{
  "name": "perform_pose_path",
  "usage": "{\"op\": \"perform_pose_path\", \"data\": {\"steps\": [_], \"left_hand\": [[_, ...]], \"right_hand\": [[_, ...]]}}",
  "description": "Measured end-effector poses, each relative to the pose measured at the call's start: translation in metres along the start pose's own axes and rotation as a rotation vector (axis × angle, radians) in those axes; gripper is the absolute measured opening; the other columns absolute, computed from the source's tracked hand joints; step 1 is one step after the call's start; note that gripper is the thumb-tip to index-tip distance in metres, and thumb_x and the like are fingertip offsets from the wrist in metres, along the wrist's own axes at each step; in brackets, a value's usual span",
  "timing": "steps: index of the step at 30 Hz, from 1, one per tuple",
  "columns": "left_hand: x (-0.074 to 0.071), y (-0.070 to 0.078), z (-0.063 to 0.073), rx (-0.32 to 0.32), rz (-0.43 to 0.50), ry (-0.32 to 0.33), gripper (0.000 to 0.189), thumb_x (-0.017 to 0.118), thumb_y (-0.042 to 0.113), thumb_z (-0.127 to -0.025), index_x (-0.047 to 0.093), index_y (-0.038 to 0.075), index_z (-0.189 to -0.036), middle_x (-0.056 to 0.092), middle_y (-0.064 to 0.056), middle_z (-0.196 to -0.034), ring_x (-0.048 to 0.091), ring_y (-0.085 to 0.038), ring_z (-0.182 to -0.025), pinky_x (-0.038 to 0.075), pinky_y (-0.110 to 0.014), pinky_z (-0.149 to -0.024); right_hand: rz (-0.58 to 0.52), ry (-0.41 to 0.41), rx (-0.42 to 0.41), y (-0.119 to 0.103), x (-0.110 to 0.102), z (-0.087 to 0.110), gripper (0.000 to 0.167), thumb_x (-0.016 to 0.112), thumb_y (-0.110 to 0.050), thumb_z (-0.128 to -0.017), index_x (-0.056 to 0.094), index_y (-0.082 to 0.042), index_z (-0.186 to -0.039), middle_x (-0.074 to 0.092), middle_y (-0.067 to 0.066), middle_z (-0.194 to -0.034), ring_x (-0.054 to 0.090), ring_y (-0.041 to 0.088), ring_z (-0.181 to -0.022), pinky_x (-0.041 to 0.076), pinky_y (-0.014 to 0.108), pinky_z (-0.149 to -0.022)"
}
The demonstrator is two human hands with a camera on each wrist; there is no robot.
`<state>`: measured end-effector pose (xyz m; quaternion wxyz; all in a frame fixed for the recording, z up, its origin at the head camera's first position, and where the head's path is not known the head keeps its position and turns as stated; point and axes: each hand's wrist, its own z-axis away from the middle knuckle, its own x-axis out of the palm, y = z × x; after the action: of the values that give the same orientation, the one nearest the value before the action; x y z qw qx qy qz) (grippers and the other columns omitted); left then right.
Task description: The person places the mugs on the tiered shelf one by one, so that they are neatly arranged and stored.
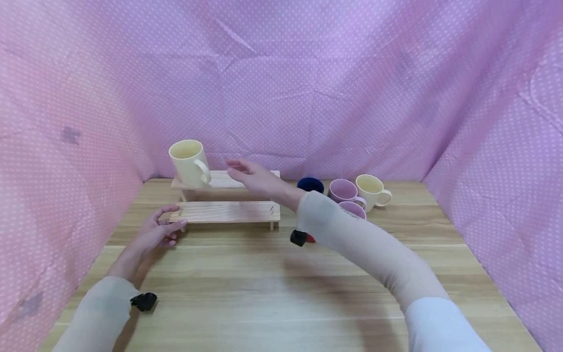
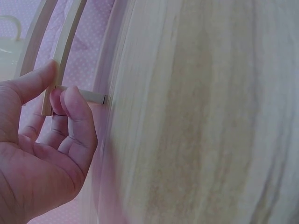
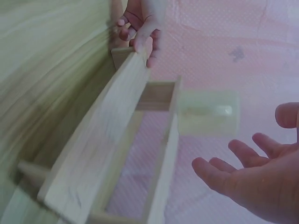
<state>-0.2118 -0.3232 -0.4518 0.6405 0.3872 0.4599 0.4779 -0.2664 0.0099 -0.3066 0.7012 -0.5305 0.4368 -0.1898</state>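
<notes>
A two-tier wooden rack (image 1: 228,212) stands toward the back left of the table. On the left end of its upper tier sits a pale yellow mug (image 1: 189,169), upright, handle toward the right. My left hand (image 1: 155,231) pinches the left end of the lower board, with the thumb on one face and curled fingers on the other, as the left wrist view shows. My right hand (image 1: 259,182) is raised over the rack, right of the mug and apart from it. Its fingers (image 3: 217,175) are spread and relaxed, holding nothing.
Right of the rack stand a dark blue mug (image 1: 310,184), a pink mug (image 1: 343,189), a second pink mug (image 1: 353,209) partly hidden by my right sleeve, and another yellow mug (image 1: 371,188). Pink dotted cloth (image 1: 281,98) hangs behind and beside the wooden table (image 1: 246,293).
</notes>
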Motion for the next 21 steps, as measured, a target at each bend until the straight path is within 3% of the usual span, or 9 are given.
{"op": "perform_pose_path", "data": {"steps": [4, 11, 17, 21], "left_hand": [[0.000, 0.002, -0.001, 0.003, -0.024, -0.006, 0.069, 0.075, 0.032, -0.094, 0.035, 0.016, -0.149, 0.064, -0.003, -0.086, 0.059, -0.012, -0.070, 0.061, -0.028, -0.061], [-0.001, 0.004, -0.004, 0.008, -0.026, -0.006, 0.068, 0.075, 0.031, -0.095, 0.035, 0.016, -0.148, 0.068, -0.003, -0.090, 0.059, -0.012, -0.069, 0.060, -0.027, -0.060], [-0.001, 0.003, -0.003, 0.002, -0.065, -0.005, 0.076, 0.076, 0.033, -0.094, 0.031, 0.013, -0.152, 0.065, -0.007, -0.092, 0.059, -0.014, -0.071, 0.061, -0.029, -0.062], [-0.001, 0.001, -0.003, -0.021, -0.051, -0.006, 0.075, 0.076, 0.035, -0.093, 0.032, 0.016, -0.151, 0.065, -0.004, -0.093, 0.059, -0.013, -0.072, 0.060, -0.029, -0.062]], "right_hand": [[0.018, -0.005, -0.048, 0.007, -0.023, 0.025, 0.053, 0.048, -0.042, -0.108, 0.041, -0.016, -0.154, 0.048, 0.001, -0.153, 0.043, 0.016, -0.139, 0.038, 0.037, -0.114], [0.062, 0.078, -0.139, 0.025, -0.068, 0.073, 0.052, 0.053, -0.034, -0.107, 0.042, -0.013, -0.153, 0.048, 0.001, -0.153, 0.046, 0.017, -0.138, 0.036, 0.038, -0.116], [0.016, 0.174, -0.129, 0.049, -0.104, 0.124, 0.052, 0.054, -0.031, -0.107, 0.039, -0.013, -0.154, 0.044, 0.004, -0.156, 0.041, 0.019, -0.142, 0.033, 0.045, -0.119], [0.011, 0.247, -0.106, 0.073, -0.124, 0.159, 0.052, 0.052, -0.028, -0.108, 0.037, -0.011, -0.155, 0.043, 0.005, -0.157, 0.039, 0.021, -0.144, 0.035, 0.038, -0.117]]}}
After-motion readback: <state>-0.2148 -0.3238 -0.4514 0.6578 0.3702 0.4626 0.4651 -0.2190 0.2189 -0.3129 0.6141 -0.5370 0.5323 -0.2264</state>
